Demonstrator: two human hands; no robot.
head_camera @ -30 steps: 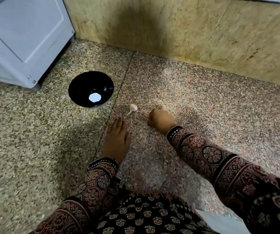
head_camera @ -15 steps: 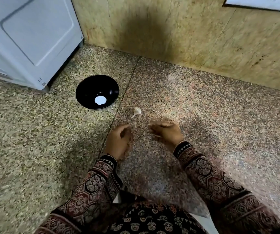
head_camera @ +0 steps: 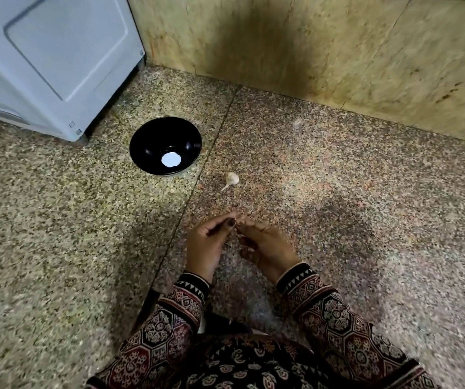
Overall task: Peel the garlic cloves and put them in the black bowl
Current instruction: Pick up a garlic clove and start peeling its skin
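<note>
The black bowl (head_camera: 145, 137) stands on the speckled stone floor, with a round white patch at its bottom. A small whole garlic bulb (head_camera: 232, 179) with a thin stalk lies on the floor just right of the bowl. Nearer to me, my left hand (head_camera: 205, 248) and my right hand (head_camera: 267, 249) meet at the fingertips, a little above the floor. Both pinch a tiny pale piece, seemingly a garlic clove (head_camera: 234, 220), which the fingers mostly hide. The hands are a short way in front of the bulb and do not touch it.
A white appliance (head_camera: 51, 60) stands at the back left, close behind the bowl. A yellowish stone wall (head_camera: 324, 51) runs along the back. A floor joint (head_camera: 195, 189) passes between bowl and bulb. My patterned clothing (head_camera: 239, 360) fills the bottom middle.
My right hand has pulled back from the floor beside the bulb, and my left hand has lifted off the floor. The two hands have come together at the fingertips. The view shifted slightly.
</note>
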